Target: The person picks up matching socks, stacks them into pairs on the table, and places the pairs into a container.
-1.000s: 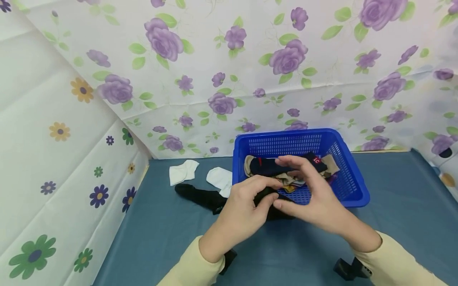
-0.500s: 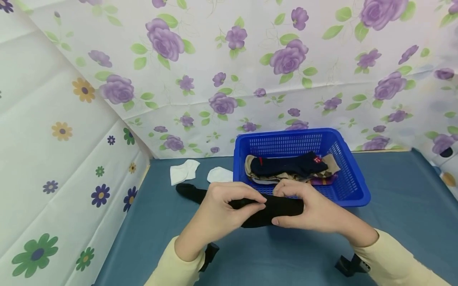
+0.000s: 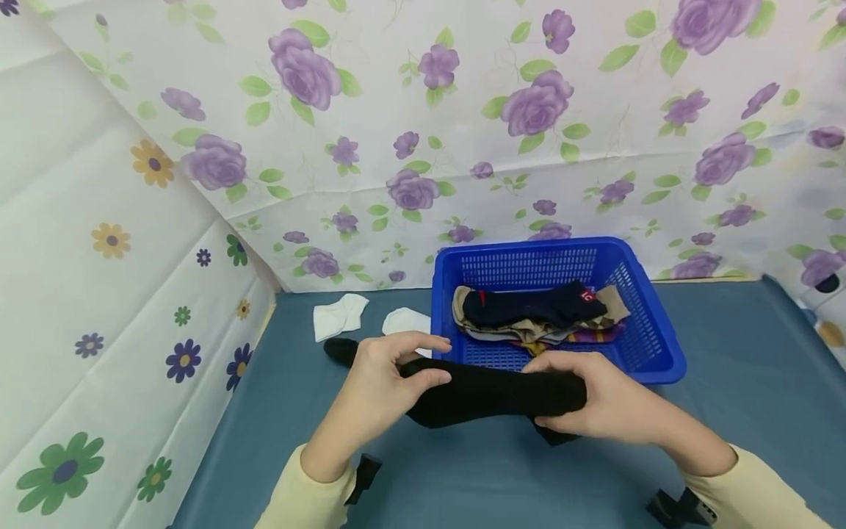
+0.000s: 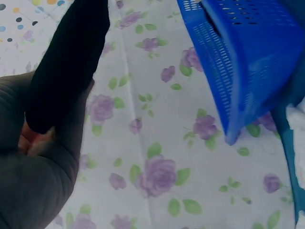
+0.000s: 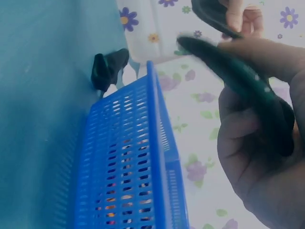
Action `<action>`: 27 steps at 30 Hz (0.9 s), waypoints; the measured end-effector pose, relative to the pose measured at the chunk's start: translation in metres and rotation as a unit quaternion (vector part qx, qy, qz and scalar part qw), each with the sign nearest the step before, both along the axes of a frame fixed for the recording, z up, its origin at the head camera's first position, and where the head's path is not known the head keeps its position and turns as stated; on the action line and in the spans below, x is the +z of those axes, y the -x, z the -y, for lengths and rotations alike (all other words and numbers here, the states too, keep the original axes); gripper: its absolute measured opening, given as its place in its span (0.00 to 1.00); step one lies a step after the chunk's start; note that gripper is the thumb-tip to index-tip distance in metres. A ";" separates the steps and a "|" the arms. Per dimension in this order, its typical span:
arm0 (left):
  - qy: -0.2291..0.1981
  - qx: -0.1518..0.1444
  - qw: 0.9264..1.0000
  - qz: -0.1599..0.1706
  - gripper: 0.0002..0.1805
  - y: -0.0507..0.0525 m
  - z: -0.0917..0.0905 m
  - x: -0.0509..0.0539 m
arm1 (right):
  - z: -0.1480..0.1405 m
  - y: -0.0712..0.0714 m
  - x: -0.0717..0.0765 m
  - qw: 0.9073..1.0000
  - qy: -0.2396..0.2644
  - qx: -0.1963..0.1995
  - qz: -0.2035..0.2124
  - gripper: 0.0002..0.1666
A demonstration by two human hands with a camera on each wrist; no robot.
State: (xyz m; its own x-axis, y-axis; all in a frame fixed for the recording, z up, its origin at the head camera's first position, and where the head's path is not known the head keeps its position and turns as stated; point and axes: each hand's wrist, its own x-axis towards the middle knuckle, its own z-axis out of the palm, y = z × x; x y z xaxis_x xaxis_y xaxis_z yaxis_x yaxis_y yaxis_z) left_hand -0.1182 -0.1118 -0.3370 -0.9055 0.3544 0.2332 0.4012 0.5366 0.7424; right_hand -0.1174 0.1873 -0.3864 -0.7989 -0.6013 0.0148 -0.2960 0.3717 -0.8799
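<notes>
A black sock (image 3: 489,393) is stretched sideways between both hands, in front of the basket and above the table. At its left end, the left hand (image 3: 383,386) pinches it between thumb and fingers. The right hand (image 3: 604,400) grips the other end, and a dark flap hangs below that hand. In the left wrist view the sock (image 4: 71,57) rises out of the left hand (image 4: 52,157). The right wrist view has the right hand (image 5: 262,176) curled round a dark sock part (image 5: 238,76). Another black sock (image 3: 339,351) lies on the table, partly hidden behind the left hand.
A blue plastic basket (image 3: 663,353) stands behind the hands, with a navy sock (image 3: 529,306) atop tan and patterned socks (image 3: 598,334). Two white socks (image 3: 340,316) lie left of it on the blue-grey table (image 3: 277,455). Flower-printed sheets (image 3: 370,125) rise behind and at the sides.
The hands were close together around the bunched black sock. They have since moved apart, the left hand leftward and the right hand rightward, and the sock now lies extended between them.
</notes>
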 end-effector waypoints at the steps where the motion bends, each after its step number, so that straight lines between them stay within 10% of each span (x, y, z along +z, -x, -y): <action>1: 0.003 0.007 1.000 0.013 0.19 0.001 0.001 -0.002 | -0.002 -0.001 -0.001 1.000 0.007 -0.005 0.007 0.22; 11: -0.028 -0.085 0.992 0.094 0.09 0.007 0.016 -0.025 | -0.015 -0.011 -0.009 0.998 0.005 -0.062 0.033 0.11; 21: 0.078 -0.078 0.976 0.188 0.18 0.009 0.017 -0.049 | -0.019 -0.021 -0.037 0.997 0.038 -0.021 -0.065 0.29; 27: 0.116 -0.071 0.968 0.213 0.15 0.013 0.012 -0.085 | -0.019 -0.026 -0.057 0.996 -0.065 0.008 -0.058 0.28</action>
